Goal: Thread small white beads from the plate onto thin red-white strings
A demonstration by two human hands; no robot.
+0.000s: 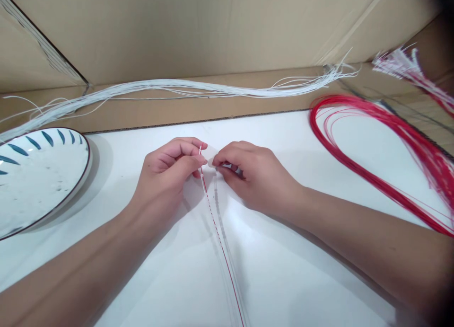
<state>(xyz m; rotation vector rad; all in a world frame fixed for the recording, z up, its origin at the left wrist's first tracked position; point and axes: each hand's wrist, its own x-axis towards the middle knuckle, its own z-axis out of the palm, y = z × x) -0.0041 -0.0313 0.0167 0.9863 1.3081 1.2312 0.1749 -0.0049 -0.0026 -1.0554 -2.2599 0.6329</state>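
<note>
Between the thumb and fingers of my left hand (168,171), a thin red cord (227,263) is pinched together with white cord (201,150). Their short ends stick up just above the thumb. Below the pinch, white is wound round the red for a stretch, and then the plain red cord runs down past the bottom edge. Close by on the right is my right hand (255,175), its thumb and index finger pressed together. Whatever sits between those fingertips is too small to make out. The hands are a little apart over the white tabletop (170,279).
A white plate (46,175) with blue-green leaf marks stands at left. Long white cords (198,86) lie along the cardboard (227,114) at the back. A looped bundle of red cords (349,161) lies at right, with red-and-white cord ends (400,64) beyond it.
</note>
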